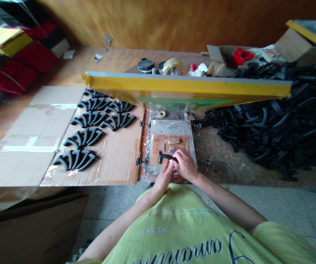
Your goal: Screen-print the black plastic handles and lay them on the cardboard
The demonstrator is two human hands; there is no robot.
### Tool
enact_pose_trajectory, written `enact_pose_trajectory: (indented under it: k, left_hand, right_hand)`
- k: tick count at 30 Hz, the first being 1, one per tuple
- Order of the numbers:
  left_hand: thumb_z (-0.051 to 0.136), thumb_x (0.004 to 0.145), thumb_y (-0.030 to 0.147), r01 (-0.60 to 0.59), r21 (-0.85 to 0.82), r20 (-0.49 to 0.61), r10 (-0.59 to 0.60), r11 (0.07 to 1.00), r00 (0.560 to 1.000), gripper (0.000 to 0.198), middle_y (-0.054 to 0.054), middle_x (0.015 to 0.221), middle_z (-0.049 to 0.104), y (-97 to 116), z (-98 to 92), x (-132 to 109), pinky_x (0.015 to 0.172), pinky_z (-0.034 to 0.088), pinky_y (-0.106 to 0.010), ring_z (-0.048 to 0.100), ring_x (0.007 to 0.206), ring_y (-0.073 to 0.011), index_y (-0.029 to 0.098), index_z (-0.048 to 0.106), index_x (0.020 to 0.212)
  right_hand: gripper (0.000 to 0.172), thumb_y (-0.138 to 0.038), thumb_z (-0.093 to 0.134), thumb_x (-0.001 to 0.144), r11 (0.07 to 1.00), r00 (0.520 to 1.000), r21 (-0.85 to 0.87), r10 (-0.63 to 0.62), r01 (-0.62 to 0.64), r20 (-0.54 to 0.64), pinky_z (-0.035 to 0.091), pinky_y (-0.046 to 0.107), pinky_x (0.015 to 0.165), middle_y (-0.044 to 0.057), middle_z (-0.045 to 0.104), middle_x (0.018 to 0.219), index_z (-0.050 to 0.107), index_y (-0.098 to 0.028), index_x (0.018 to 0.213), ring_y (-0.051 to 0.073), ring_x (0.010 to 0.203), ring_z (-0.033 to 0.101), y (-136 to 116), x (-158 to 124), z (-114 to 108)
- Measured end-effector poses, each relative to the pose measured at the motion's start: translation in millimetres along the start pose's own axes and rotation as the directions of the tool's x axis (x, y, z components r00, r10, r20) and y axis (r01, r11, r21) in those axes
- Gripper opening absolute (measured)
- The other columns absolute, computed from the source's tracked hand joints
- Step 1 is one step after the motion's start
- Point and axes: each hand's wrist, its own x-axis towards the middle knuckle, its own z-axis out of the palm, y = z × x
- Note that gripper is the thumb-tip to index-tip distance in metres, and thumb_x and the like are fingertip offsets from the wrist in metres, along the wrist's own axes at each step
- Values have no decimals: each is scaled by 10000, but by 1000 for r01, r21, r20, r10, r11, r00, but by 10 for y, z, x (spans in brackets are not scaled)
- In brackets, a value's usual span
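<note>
A black T-shaped plastic handle (163,157) is held out over the printing base, its crosspiece pointing left. My right hand (184,165) is closed around its right end. From below, my left hand (166,175) pinches the same end, with its fingertips close against the right ones. Under the handle lies a flat metal base plate (171,126) bearing a brown board (158,141) with small blocks fixed on it. Above the plate, a screen-printing frame (185,85) with yellow-taped edges stands raised.
Rows of similar black handles (84,137) lie on cardboard (113,165) at left. A big heap of black handles (279,121) fills the right side. Behind the frame stand a tape roll (172,66), a dark tin (146,65) and a cardboard box (215,55).
</note>
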Motion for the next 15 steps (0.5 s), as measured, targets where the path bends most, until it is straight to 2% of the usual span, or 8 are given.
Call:
enact_pose_trajectory:
  k: [3, 5, 6, 8, 10, 12, 14, 15]
  left_hand:
    - [699, 726, 693, -122, -60, -178, 110, 991, 978, 646, -71, 988, 701, 157, -68, 84, 691, 553, -274, 674, 891, -189, 176, 634, 1110]
    - [684, 730, 687, -166, 45, -221, 172, 985, 960, 644, -78, 979, 706, 307, -271, 175, 652, 545, -271, 676, 850, -190, 171, 622, 1111]
    - [658, 745, 692, -188, 128, -228, 214, 974, 950, 644, -83, 982, 709, 387, -426, 236, 639, 544, -276, 679, 834, -194, 170, 610, 1120]
    - [580, 795, 698, -220, 333, -260, 313, 917, 913, 618, -83, 964, 709, 539, -815, 381, 627, 538, -286, 681, 794, -198, 175, 588, 1124]
    - [504, 846, 670, -145, 575, -330, 391, 805, 859, 547, -75, 899, 703, 658, -1252, 541, 624, 529, -298, 680, 760, -210, 182, 593, 1076]
    - [471, 883, 597, 49, 792, -389, 441, 608, 809, 454, -87, 847, 696, 721, -1648, 682, 640, 518, -327, 686, 764, -247, 183, 616, 1001]
    - [447, 904, 531, 241, 911, -389, 502, 336, 773, 417, -127, 851, 692, 724, -1934, 783, 678, 507, -362, 691, 797, -290, 168, 646, 954]
    - [434, 913, 506, 302, 929, -370, 527, 214, 765, 423, -154, 876, 692, 707, -2028, 818, 701, 501, -376, 692, 817, -308, 153, 662, 959]
  right_hand:
    - [127, -289, 561, 970, 983, 984, 49, -175, 175, 6, 474, 350, 895, 78, 650, 1008, 648, -201, 999, 217, 969, 578, -83, 56, -11]
    - [179, -331, 562, 974, 978, 978, 31, -207, 207, -9, 452, 376, 974, 81, 658, 1089, 658, -223, 1080, 225, 1046, 573, 175, 163, -128]
    - [205, -337, 568, 970, 989, 988, -7, -148, 148, -31, 438, 401, 1006, 93, 653, 1131, 660, -227, 1116, 239, 1088, 563, 411, 218, -229]
    - [263, -314, 594, 947, 987, 990, -114, 103, -114, -99, 420, 456, 1036, 137, 620, 1219, 655, -209, 1180, 280, 1162, 533, 1040, 290, -490]
    - [395, -312, 654, 899, 862, 899, -258, 406, -437, -165, 390, 533, 1054, 192, 511, 1390, 622, -190, 1273, 354, 1285, 447, 1735, 279, -758]
    - [577, -398, 709, 855, 670, 750, -356, 641, -651, -164, 375, 582, 1049, 215, 365, 1519, 557, -197, 1374, 412, 1354, 365, 2316, 194, -942]
    - [667, -476, 731, 823, 564, 643, -408, 761, -718, -81, 408, 571, 1016, 191, 228, 1601, 527, -242, 1415, 434, 1371, 332, 2673, 79, -997]
    - [654, -491, 727, 822, 547, 620, -424, 783, -722, -46, 427, 553, 996, 168, 185, 1623, 538, -264, 1405, 434, 1374, 325, 2760, 27, -980]
